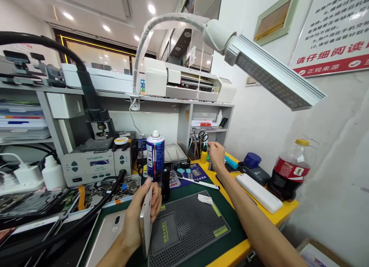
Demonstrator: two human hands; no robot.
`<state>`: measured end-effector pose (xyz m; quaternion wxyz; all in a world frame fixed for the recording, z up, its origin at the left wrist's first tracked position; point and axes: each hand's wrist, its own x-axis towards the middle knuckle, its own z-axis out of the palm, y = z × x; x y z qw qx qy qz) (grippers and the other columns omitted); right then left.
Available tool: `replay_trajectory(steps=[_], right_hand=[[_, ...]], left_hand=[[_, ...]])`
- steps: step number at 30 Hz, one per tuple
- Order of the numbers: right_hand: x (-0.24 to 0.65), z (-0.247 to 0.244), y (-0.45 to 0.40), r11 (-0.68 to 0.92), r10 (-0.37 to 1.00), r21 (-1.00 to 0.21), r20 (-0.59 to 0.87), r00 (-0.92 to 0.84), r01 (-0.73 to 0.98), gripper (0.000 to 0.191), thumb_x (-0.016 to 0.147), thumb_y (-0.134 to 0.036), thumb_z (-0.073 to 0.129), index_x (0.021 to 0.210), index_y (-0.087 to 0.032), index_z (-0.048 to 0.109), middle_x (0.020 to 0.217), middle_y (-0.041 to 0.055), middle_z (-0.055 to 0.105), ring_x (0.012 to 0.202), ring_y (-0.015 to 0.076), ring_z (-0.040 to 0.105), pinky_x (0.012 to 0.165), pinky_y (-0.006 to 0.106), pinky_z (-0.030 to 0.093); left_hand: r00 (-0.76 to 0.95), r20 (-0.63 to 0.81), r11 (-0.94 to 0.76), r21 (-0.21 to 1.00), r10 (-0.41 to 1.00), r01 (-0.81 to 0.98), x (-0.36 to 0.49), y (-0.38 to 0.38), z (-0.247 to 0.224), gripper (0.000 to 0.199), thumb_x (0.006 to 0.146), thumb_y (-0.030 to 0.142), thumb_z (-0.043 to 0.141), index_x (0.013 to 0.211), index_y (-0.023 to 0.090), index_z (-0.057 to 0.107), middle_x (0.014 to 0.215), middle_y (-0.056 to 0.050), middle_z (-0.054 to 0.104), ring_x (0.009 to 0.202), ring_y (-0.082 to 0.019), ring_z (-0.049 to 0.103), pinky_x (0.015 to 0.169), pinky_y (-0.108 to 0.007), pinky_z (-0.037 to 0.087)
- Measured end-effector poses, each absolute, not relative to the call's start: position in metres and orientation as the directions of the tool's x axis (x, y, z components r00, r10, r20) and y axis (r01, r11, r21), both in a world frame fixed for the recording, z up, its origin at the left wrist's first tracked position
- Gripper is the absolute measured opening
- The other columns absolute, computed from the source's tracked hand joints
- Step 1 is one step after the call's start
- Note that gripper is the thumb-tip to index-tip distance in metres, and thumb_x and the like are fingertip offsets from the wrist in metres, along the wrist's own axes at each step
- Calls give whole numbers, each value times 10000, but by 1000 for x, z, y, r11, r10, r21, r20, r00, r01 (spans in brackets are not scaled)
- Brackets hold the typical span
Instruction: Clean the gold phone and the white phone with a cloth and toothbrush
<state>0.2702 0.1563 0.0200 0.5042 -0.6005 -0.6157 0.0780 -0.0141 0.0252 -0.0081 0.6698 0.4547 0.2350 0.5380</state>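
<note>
My left hand (135, 217) is wrapped round a smartphone (147, 221), which stands on edge with its thin metal side toward me. Below it lies a grey perforated repair mat (190, 224) with a crumpled white tissue (205, 199) on it. At the back of the bench, my right hand (216, 155) reaches to the tool holder with its fingers pinched together; what they grip is hidden or too small to name. Close to those fingers are scissors (203, 136) and a small yellow bottle (203, 155). Left of my left hand, a gold phone back cover (106, 236) lies flat.
A blue spray can (155, 155) and a black cylinder (165, 184) stand behind my left hand. A white-handled brush (201, 182) lies past the mat. On the right are a white power bank (258, 192) and a cola bottle (291, 171). A lamp (276, 74) hangs overhead.
</note>
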Motion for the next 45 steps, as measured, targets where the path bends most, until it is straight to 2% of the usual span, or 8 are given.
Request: replay_trajectory(steps=[4,10,20,30,34,38,42,45], right_hand=[[261,50,184,33,766,-650,504,399,759,296,977,-360,566,1207,-177,599,1195,89,629,987,206,643,856,408,549],[255,82,212,-119,825,-466,445,349,877,308,964,-327,594,1231,-172,591,1248,98,605,1045,227,631,882,433,546],[236,86,203,-87,942,-264,292,165,961,320,959,-326,603,1235,-164,589,1247,102,604,1046,231,632,879,430,547],[214,146,168,0,931,-317,347,116,948,340,947,-339,621,1212,-128,599,1210,108,618,1020,237,641,861,415,552],[213,161,111,107,906,-321,422,41,941,320,1018,-310,432,1010,-79,652,889,132,711,814,201,675,748,297,516],[214,129,44,220,953,-415,287,-102,883,265,957,-382,515,908,-156,645,640,30,680,550,151,622,531,237,472],[212,65,16,233,968,-589,67,-240,774,281,934,-435,536,862,-174,612,637,29,672,551,160,623,492,235,444],[214,28,21,247,963,-559,50,-265,791,321,942,-455,520,775,-184,564,593,14,641,526,155,600,490,241,416]], left_hand=[[292,192,-19,863,937,-505,-13,26,-7,522,896,567,491,523,207,437,448,22,357,404,-103,260,433,-257,282],[282,192,-44,887,940,-459,-11,27,-7,543,896,600,489,530,203,431,453,28,366,405,-96,278,430,-247,267],[267,189,-59,902,945,-428,-10,29,-12,559,899,603,481,514,204,403,421,39,340,384,-85,273,428,-245,256],[276,198,-56,892,941,-449,-11,30,-10,560,929,578,452,521,199,401,422,37,363,380,-79,287,433,-238,265],[257,205,-70,890,944,-451,-10,29,-9,566,935,587,439,525,199,396,430,41,352,391,-82,284,432,-243,250],[237,210,-87,891,948,-445,-9,29,-8,546,927,564,469,530,194,401,444,48,338,401,-79,271,432,-242,238],[243,206,-81,892,948,-444,-9,28,-7,546,926,566,465,529,195,405,449,42,352,405,-84,289,436,-246,243],[251,195,-65,892,948,-447,-9,26,-7,545,923,577,458,532,200,411,446,39,355,403,-91,290,433,-254,234]])
